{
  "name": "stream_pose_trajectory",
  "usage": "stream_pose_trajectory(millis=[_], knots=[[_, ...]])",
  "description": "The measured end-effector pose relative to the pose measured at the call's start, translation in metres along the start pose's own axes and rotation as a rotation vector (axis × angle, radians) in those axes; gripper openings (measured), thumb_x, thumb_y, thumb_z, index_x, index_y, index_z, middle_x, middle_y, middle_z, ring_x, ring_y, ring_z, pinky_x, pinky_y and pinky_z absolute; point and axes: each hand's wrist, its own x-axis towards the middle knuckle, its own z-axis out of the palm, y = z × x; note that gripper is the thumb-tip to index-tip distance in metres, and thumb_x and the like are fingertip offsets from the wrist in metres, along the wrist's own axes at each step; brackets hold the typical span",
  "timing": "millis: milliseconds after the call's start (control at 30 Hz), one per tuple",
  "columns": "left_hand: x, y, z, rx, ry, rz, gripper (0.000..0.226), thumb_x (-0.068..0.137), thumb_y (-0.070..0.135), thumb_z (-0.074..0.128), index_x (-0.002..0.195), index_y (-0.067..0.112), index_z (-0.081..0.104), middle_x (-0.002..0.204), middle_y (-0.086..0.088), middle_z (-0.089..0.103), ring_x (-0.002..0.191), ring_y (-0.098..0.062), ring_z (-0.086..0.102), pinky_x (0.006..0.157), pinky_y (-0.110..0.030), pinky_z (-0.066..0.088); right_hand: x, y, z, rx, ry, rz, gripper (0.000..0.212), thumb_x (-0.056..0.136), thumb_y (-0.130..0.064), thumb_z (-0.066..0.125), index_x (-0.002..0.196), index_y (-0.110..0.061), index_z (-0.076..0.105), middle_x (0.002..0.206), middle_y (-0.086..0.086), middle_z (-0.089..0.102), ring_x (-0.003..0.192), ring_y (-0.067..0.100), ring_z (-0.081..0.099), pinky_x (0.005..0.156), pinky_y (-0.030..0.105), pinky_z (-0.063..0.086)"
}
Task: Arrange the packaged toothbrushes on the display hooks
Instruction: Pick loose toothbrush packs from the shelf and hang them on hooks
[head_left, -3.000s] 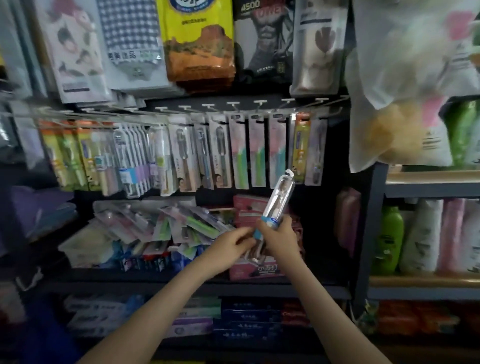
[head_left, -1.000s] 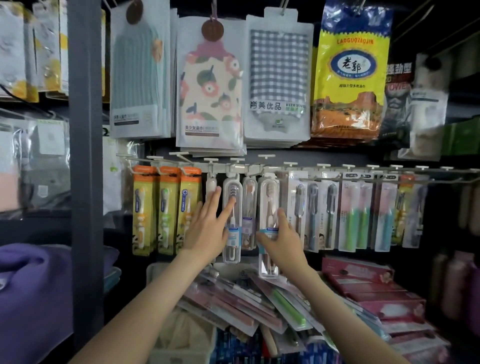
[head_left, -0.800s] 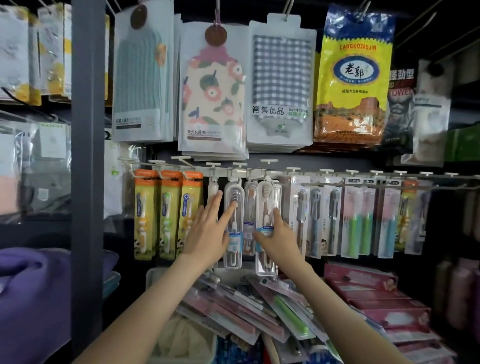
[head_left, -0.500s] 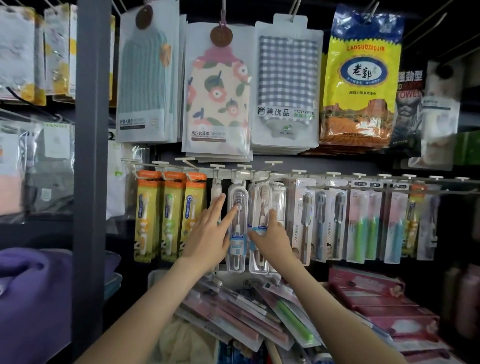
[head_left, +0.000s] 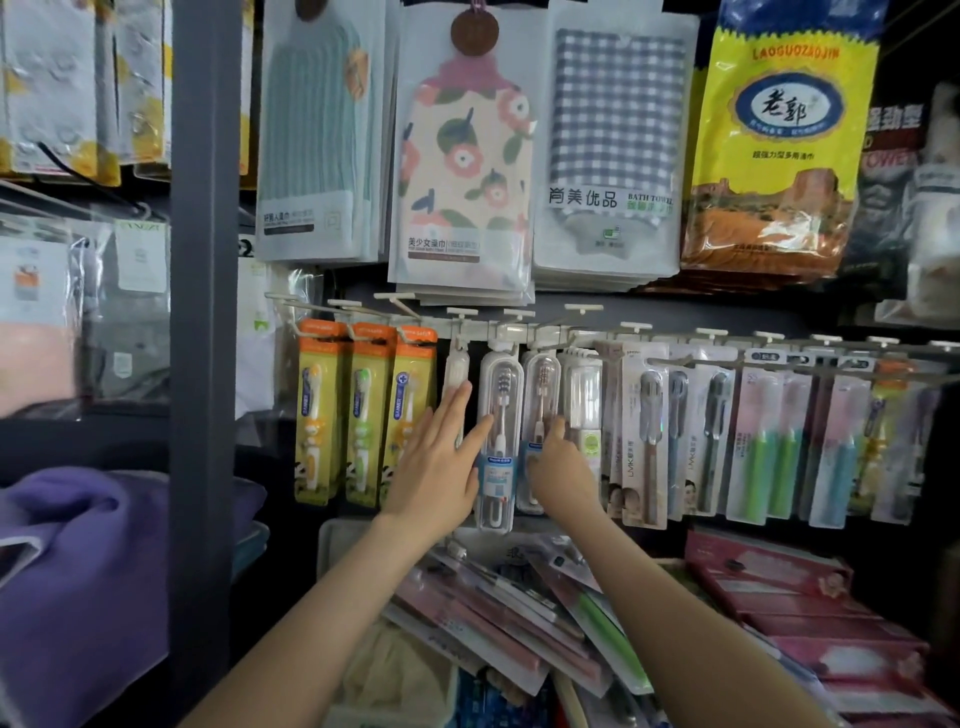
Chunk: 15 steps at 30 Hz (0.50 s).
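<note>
Left hand (head_left: 439, 467): fingers spread, flat against the hanging clear toothbrush pack (head_left: 500, 441), steadying it.
Right hand (head_left: 558, 467): pinching the neighbouring pack (head_left: 540, 431), squaring it under its hook (head_left: 519, 332).
Loose packs (head_left: 519, 613): piled below, waiting.

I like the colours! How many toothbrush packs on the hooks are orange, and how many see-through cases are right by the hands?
Orange packs: 3
Clear cases by the left hand and right hand: 2
Total: 5
</note>
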Motion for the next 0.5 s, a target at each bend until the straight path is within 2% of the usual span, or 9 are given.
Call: stream_pose_trajectory(millis=[67, 133, 234, 300, 400, 500], knots=[[-0.003, 0.001, 0.003, 0.015, -0.02, -0.02, 0.063, 0.096, 0.019, 0.045, 0.15, 0.026, 0.012, 0.146, 0.0, -0.03, 0.136, -0.015, -0.026, 0.107, -0.034, -0.018, -0.002, -0.001, 0.005, -0.022, -0.003, -0.012, 0.072, 0.092, -0.003, 0.047, 0.149, -0.012, 0.004, 0.116, 0.015, 0.06, 0.09, 0.029, 0.064, 0.063, 0.035, 0.051], [-0.003, 0.002, 0.006, 0.036, -0.019, -0.027, 0.064, 0.095, 0.019, 0.047, 0.15, 0.026, 0.016, 0.149, -0.001, -0.027, 0.141, -0.018, -0.019, 0.109, -0.035, -0.015, -0.007, -0.001, 0.006, -0.014, -0.009, -0.042, 0.072, 0.092, -0.003, 0.046, 0.149, -0.012, 0.002, 0.126, 0.016, 0.055, 0.095, 0.032, 0.063, 0.063, 0.036, 0.049], [-0.002, 0.01, 0.013, 0.085, 0.001, -0.02, 0.065, 0.084, 0.016, 0.064, 0.143, 0.019, 0.038, 0.157, -0.011, 0.003, 0.145, -0.029, 0.013, 0.111, -0.042, 0.003, -0.017, 0.003, 0.001, 0.03, -0.013, -0.101, 0.075, 0.092, -0.004, 0.047, 0.15, -0.013, 0.001, 0.137, 0.017, 0.045, 0.097, 0.032, 0.062, 0.066, 0.039, 0.052], [0.002, 0.022, 0.02, 0.097, 0.033, -0.009, 0.066, 0.076, 0.014, 0.073, 0.137, 0.013, 0.048, 0.153, -0.019, 0.024, 0.14, -0.034, 0.026, 0.11, -0.045, 0.016, -0.026, 0.01, -0.009, 0.047, -0.014, -0.167, 0.073, 0.092, -0.006, 0.046, 0.15, -0.014, 0.002, 0.14, 0.016, 0.043, 0.094, 0.032, 0.062, 0.064, 0.039, 0.051], [0.011, 0.057, 0.028, 0.064, 0.077, 0.018, 0.065, 0.078, 0.012, 0.07, 0.138, 0.011, 0.045, 0.152, -0.021, 0.026, 0.141, -0.035, 0.024, 0.111, -0.047, 0.015, -0.039, 0.031, -0.036, 0.077, 0.038, -0.268, 0.064, 0.094, -0.01, 0.043, 0.149, -0.014, 0.009, 0.137, 0.016, 0.045, 0.087, 0.034, 0.062, 0.065, 0.043, 0.053], [0.028, 0.103, 0.038, 0.009, 0.111, 0.079, 0.063, 0.078, 0.009, 0.069, 0.137, 0.007, 0.046, 0.15, -0.021, 0.031, 0.139, -0.036, 0.028, 0.112, -0.049, 0.019, -0.049, 0.071, -0.073, 0.109, 0.136, -0.282, 0.057, 0.097, -0.016, 0.041, 0.148, -0.012, 0.016, 0.137, 0.015, 0.046, 0.093, 0.035, 0.061, 0.067, 0.041, 0.051]])
